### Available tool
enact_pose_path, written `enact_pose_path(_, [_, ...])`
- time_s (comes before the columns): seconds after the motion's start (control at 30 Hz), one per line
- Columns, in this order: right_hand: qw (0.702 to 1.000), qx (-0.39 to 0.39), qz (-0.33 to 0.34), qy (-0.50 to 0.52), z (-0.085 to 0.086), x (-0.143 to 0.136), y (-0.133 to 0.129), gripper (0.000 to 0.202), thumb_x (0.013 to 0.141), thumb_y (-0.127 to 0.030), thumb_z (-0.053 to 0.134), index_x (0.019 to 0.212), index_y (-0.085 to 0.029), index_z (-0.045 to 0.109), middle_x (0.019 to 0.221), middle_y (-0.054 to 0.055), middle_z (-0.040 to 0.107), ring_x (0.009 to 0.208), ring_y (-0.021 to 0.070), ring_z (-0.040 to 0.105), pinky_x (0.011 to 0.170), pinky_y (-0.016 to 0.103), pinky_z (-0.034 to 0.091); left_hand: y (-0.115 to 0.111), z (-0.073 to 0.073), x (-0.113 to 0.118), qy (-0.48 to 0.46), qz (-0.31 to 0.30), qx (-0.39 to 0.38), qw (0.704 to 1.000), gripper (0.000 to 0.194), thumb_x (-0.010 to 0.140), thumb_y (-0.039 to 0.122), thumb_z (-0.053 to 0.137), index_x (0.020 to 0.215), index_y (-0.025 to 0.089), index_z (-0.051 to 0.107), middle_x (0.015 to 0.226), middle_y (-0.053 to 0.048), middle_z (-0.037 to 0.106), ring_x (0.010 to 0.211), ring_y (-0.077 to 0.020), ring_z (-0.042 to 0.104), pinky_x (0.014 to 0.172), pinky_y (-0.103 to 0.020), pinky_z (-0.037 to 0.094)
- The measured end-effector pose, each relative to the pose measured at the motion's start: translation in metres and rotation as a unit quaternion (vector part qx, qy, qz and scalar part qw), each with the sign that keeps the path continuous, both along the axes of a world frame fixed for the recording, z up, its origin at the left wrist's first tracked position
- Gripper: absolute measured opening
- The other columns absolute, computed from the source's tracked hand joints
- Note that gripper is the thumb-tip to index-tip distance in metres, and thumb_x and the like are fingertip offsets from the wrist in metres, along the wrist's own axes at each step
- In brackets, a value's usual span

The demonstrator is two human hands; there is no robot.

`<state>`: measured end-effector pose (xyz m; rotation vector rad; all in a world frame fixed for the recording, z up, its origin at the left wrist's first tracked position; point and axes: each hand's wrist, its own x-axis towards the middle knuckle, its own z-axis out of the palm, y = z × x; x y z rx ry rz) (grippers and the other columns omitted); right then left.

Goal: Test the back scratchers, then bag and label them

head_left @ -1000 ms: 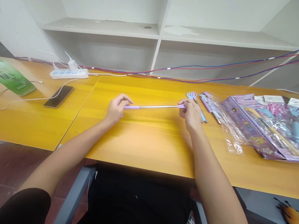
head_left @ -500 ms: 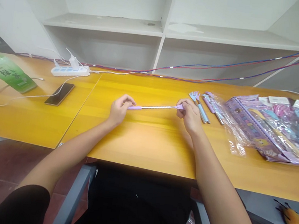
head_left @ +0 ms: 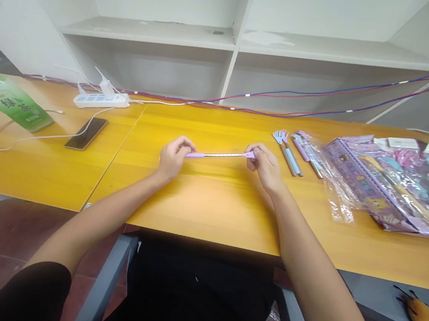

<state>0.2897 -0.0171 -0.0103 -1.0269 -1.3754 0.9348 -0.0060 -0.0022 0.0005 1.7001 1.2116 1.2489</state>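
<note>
The desk (head_left: 201, 200) was yellow wood-look board with a smooth, slightly glossy top. At its middle, the telescopic rod (head_left: 221, 155) showed shiny bare metal with a matt lilac plastic grip. On the desk's right end, clear crinkled plastic wrappers (head_left: 384, 181) gleamed. On its left end, a phone (head_left: 86, 133) looked glossy black.

On the bench (head_left: 209, 206), a telescopic rod (head_left: 219, 155) lies crosswise at the middle, between the left hand (head_left: 171, 158) and right hand (head_left: 264, 166). Right of it lie loose scratchers (head_left: 291, 152), then packets (head_left: 391, 185) farther right. Far left sit a phone (head_left: 86, 133) and pouch (head_left: 10, 101), with a power strip (head_left: 100, 99) behind the phone. Shelves (head_left: 232, 43) stand behind the bench.
</note>
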Motion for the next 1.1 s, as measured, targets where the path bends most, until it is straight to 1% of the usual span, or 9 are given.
enact_pose_path(0.17, [1.0,0.008,0.011,0.019,0.002,-0.005,-0.002,0.037,0.097,-0.06,0.066,0.09,-0.024,0.067,0.06,-0.004,0.048,0.052,0.0125,0.04,0.051,0.027,0.029,-0.003,-0.004,0.004,-0.002,-0.013,0.01,1.0,0.018,0.089,0.029,0.052,0.088,0.022,0.069,0.092,-0.002,0.078,0.09,-0.0205,0.07,0.079,-0.031,0.055])
enact_pose_path(0.27, [1.0,0.009,0.015,0.008,0.004,-0.007,-0.004,0.037,0.098,-0.06,0.065,0.091,-0.023,0.067,0.061,-0.004,0.048,0.053,0.0128,0.041,0.052,0.027,0.03,-0.005,-0.006,0.006,-0.015,-0.024,0.019,0.999,0.018,0.09,0.029,0.051,0.088,0.022,0.068,0.091,-0.002,0.077,0.089,-0.0202,0.071,0.082,-0.032,0.055])
enact_pose_path(0.47, [0.999,0.01,0.025,-0.017,0.005,-0.009,-0.007,0.034,0.102,-0.055,0.06,0.093,-0.022,0.064,0.061,-0.005,0.048,0.054,0.0124,0.041,0.054,0.026,0.031,-0.01,-0.004,0.008,-0.022,-0.014,0.029,0.999,0.02,0.089,0.029,0.05,0.09,0.02,0.068,0.09,-0.003,0.078,0.086,-0.0196,0.071,0.075,-0.029,0.053])
enact_pose_path(0.7, [0.999,0.019,0.023,-0.027,0.0,-0.012,-0.004,0.032,0.102,-0.052,0.057,0.092,-0.022,0.063,0.06,-0.005,0.046,0.053,0.0119,0.04,0.055,0.026,0.031,-0.014,-0.003,0.01,-0.02,-0.02,0.028,0.999,0.021,0.089,0.03,0.051,0.09,0.02,0.068,0.09,-0.004,0.079,0.089,-0.0204,0.073,0.074,-0.029,0.052])
enact_pose_path(0.9, [0.999,0.018,0.026,-0.032,-0.004,-0.014,-0.003,0.033,0.104,-0.053,0.056,0.093,-0.022,0.063,0.059,-0.006,0.046,0.053,0.0122,0.04,0.055,0.025,0.031,-0.014,-0.005,0.01,-0.02,-0.016,0.033,0.999,0.021,0.089,0.03,0.051,0.089,0.02,0.069,0.089,-0.004,0.078,0.088,-0.0202,0.073,0.077,-0.03,0.053])
enact_pose_path(1.1, [0.999,0.017,0.026,-0.017,-0.005,-0.015,-0.005,0.033,0.103,-0.053,0.056,0.094,-0.023,0.062,0.061,-0.006,0.045,0.052,0.0119,0.038,0.053,0.026,0.029,-0.015,-0.008,0.011,-0.029,-0.029,0.033,0.999,0.022,0.09,0.031,0.051,0.088,0.02,0.07,0.088,-0.004,0.077,0.086,-0.0204,0.072,0.082,-0.032,0.057])
